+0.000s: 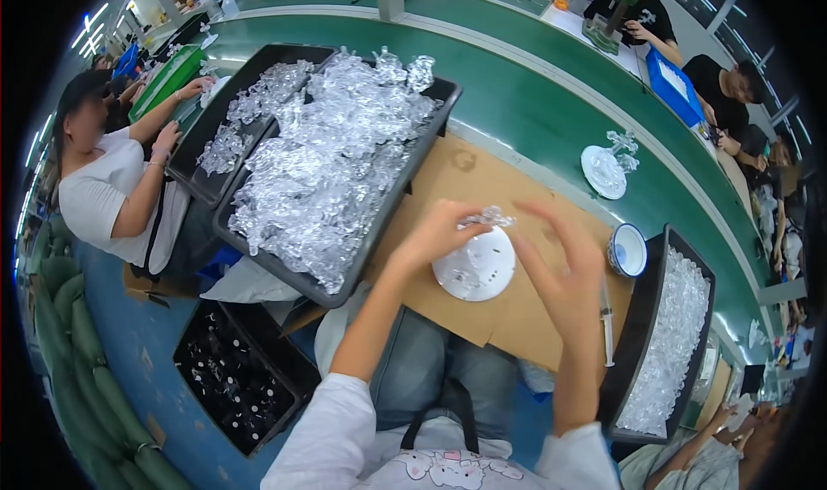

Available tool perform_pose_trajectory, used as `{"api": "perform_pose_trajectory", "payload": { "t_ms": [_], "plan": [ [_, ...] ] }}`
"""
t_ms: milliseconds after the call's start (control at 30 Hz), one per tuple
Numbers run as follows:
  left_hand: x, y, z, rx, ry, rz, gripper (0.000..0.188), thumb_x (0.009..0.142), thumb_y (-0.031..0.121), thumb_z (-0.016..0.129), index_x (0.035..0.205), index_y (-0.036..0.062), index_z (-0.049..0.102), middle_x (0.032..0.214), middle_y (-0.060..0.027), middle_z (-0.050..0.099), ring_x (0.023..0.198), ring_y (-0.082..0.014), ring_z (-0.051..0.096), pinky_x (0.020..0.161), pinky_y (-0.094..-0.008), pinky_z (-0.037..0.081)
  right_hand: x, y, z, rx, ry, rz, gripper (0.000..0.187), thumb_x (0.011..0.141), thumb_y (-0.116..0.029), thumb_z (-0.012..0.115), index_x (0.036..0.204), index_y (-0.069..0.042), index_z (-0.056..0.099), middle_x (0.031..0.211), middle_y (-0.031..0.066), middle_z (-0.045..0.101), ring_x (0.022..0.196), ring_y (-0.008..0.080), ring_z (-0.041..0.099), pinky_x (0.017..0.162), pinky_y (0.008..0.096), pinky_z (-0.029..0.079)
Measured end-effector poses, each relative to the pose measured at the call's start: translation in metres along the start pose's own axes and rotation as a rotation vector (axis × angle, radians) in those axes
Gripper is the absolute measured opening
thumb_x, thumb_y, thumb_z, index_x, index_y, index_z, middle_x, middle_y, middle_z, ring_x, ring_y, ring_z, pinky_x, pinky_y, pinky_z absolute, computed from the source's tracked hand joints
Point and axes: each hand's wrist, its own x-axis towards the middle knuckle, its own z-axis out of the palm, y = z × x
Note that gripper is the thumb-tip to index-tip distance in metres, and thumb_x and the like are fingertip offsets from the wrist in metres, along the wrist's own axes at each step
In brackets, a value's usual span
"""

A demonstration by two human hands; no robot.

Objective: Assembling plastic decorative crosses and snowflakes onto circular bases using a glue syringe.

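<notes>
My left hand (439, 231) pinches a small clear plastic piece (489, 218) between thumb and fingertips, above the far edge of a white round disc (495, 276). The disc lies on a cardboard sheet (444, 313) and has several small dark marks or holes. Another clear part (463, 270) seems to stand on its left side. My right hand (564, 270), slightly blurred, is just right of the disc. Its thumb and index finger are spread apart, with nothing seen between them.
A black bin (392, 199) heaped with clear parts stands left, another black bin (610, 408) right. Nearby are a bowl (628, 250), a syringe (608, 339) and a disc with clear parts (605, 173) on the green bench (517, 115). Co-workers sit left and far right.
</notes>
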Motion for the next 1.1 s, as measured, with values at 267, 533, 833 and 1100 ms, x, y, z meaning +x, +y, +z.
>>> {"api": "perform_pose_trajectory", "payload": {
  "t_ms": [267, 533, 833, 1100],
  "plan": [
    [-0.076, 0.034, 0.029, 0.249, 0.446, 0.042, 0.037, 0.082, 0.004, 0.066, 0.118, 0.0037, 0.060, 0.117, -0.0165, 0.059, 0.106, -0.0355, 0.058, 0.089, -0.0388, 0.047, 0.188, 0.051, 0.168, -0.598, -0.348, -0.448, 0.029, 0.076, -0.026, 0.068, 0.101, -0.011, 0.065, 0.090, 0.0111, 0.061, 0.092, 0.0270, 0.062, 0.076, 0.0402, 0.052],
    [-0.142, 0.052, 0.020, -0.580, 0.543, -0.264, 0.031, 0.091, 0.009, 0.061, 0.120, -0.0014, 0.055, 0.102, -0.0144, 0.065, 0.087, -0.0214, 0.066, 0.074, -0.0306, 0.052, 0.158, 0.026, 0.129, -0.601, -0.244, -0.588, 0.027, 0.073, -0.014, 0.065, 0.100, -0.013, 0.063, 0.091, 0.0091, 0.064, 0.084, 0.0268, 0.064, 0.068, 0.0374, 0.052],
    [-0.123, 0.067, 0.026, -1.151, 0.131, -0.414, 0.028, 0.093, 0.011, 0.060, 0.117, 0.0007, 0.050, 0.101, -0.0094, 0.065, 0.086, -0.0103, 0.062, 0.069, -0.0227, 0.049, -0.028, 0.000, 0.008, -0.591, -0.367, -0.625, 0.042, 0.066, -0.012, 0.073, 0.105, -0.027, 0.071, 0.120, 0.0081, 0.059, 0.110, 0.0256, 0.056, 0.089, 0.0348, 0.047],
    [-0.119, 0.068, 0.059, -0.500, 0.098, -0.219, 0.038, 0.085, 0.004, 0.068, 0.119, -0.0010, 0.052, 0.105, -0.0131, 0.066, 0.086, -0.0205, 0.067, 0.078, -0.0282, 0.051, -0.094, 0.019, 0.006, 0.461, 0.063, 0.579, 0.047, 0.074, -0.011, 0.075, 0.115, 0.004, 0.058, 0.126, 0.0173, 0.054, 0.110, 0.0231, 0.058, 0.090, 0.0342, 0.049]
  ]
}}
